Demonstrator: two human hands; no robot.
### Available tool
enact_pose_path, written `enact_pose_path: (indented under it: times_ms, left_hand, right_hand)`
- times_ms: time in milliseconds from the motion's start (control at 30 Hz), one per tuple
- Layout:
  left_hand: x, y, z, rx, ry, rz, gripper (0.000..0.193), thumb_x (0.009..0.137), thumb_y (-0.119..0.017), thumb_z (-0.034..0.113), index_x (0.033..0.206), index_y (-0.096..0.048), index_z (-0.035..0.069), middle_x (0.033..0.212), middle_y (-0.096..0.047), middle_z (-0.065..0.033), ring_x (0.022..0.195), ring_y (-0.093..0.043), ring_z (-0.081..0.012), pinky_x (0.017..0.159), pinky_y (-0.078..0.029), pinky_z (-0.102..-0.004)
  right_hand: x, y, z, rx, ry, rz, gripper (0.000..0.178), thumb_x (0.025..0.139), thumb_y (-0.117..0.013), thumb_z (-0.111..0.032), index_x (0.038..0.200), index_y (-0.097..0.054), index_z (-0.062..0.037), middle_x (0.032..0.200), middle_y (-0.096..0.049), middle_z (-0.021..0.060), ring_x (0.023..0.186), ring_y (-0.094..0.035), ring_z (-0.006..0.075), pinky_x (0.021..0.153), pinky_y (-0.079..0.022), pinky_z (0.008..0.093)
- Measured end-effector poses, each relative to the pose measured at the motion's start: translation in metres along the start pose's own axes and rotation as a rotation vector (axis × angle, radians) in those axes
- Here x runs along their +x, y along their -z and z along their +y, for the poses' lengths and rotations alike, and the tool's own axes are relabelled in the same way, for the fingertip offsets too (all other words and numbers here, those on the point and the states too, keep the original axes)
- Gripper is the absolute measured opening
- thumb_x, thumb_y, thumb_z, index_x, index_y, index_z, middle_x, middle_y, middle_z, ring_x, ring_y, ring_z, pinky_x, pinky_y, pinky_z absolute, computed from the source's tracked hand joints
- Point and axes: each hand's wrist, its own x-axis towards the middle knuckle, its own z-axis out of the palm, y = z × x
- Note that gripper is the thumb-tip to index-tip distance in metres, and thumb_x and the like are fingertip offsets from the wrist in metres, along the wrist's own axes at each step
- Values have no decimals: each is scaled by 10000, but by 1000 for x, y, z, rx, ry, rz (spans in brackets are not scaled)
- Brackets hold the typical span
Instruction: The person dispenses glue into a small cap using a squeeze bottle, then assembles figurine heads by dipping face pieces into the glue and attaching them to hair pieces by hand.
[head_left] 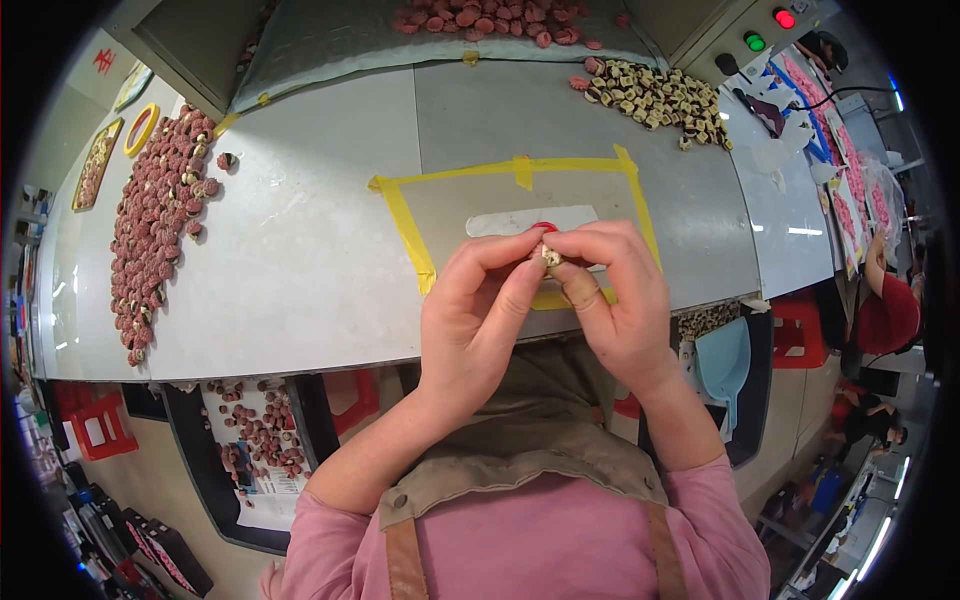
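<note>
Grey tabletop (310, 270) beneath; small cream piece (551, 257) pinched between fingers (508, 247) of left hand (467, 320) and right hand (630, 305).

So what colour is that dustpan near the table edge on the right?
The dustpan is light blue; the head view shows it.

1. Pink top (540, 555), sleeves (715, 505) stopping around the elbows.
2. Olive-brown apron (540, 440) over it, kinda wavy top edge.
3. Dark round studs (400, 497) at the apron's 8 and 4 o'clock, plus tan-brown straps (405, 560) running off there.
</note>
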Motion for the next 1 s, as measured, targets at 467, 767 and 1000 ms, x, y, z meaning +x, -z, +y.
enact_pose_path:
  times_ms: [467, 767, 1000]
  left_hand:
    - [1, -20, -4, -25, 57, -93, 548, 871, -602, 31, 1344, -326, 7, 1053, -594, -123, 961, -601, -152, 841, -496, -268]
    - [7, -24, -3, 203, 11, -115, 544, 854, -602, 1, 1337, -354, 17, 1035, -599, -92, 934, -592, -122, 824, -479, -248]
    - [44, 38, 40, 1117, -439, -38, 260, 824, -637, 122, 1076, -610, 62, 1018, -642, -117, 905, -626, -281, 771, -511, -343]
  right_hand:
    - [-18, 15, 31, 155, 30, -118, 308, 825, -667, -150, 1088, -535, -57, 1055, -518, 117, 931, -541, 243, 813, -458, 321]
    - [-12, 12, 29, 63, 53, -20, 334, 710, -657, 39, 1013, -548, -48, 1020, -543, 114, 948, -532, 305, 809, -457, 384]
    - [-26, 50, 27, -18, -126, 28, 299, 821, -641, -76, 1106, -561, -28, 1063, -566, 122, 972, -547, 260, 873, -438, 338]
